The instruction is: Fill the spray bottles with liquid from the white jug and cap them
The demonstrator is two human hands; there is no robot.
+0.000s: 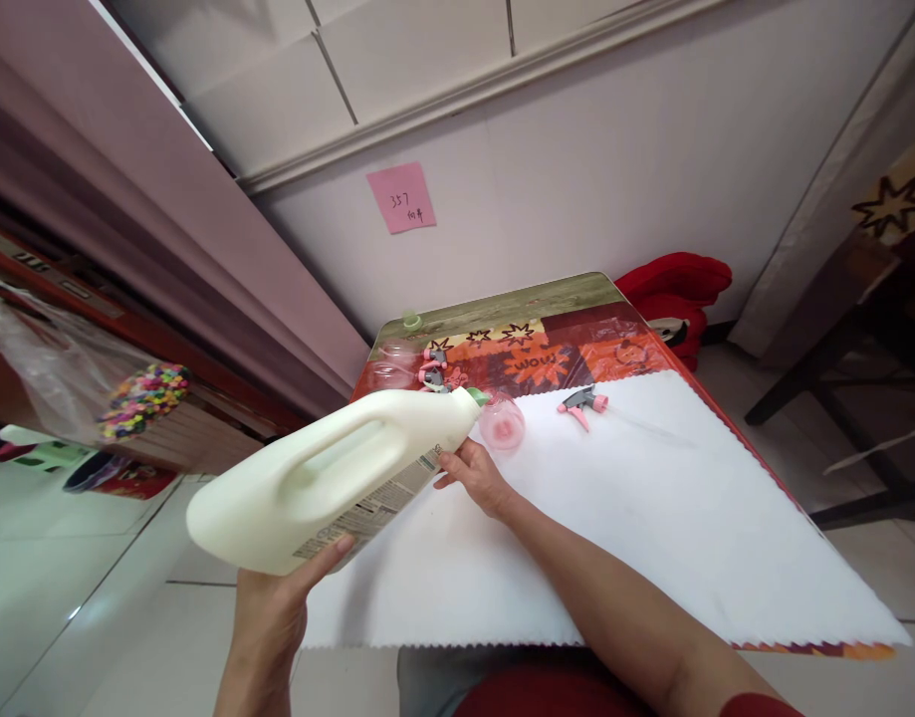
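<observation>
A large cream-white jug (386, 403) with a moulded handle and a printed label is tilted, its green spout (478, 396) pointing right and down. My left hand (293, 583) supports it from below near the base, thumb on the label. Near the neck, my right hand (476, 476) grips the jug's underside. The spout is over or against a clear pink bottle (503, 423) standing on the white cloth; whether they touch, I cannot tell. Right of that bottle lies a grey and pink trigger sprayer (582, 403) with its clear tube.
Clear pink spray bottles (397, 366) with trigger heads lie at the table's left. A green ring-like cap (412, 322) is at the back left corner. White cloth (576, 538) covers the table's front. A wall stands behind, a red plush item (681, 289) beyond the table, a dark stool (837, 349) right.
</observation>
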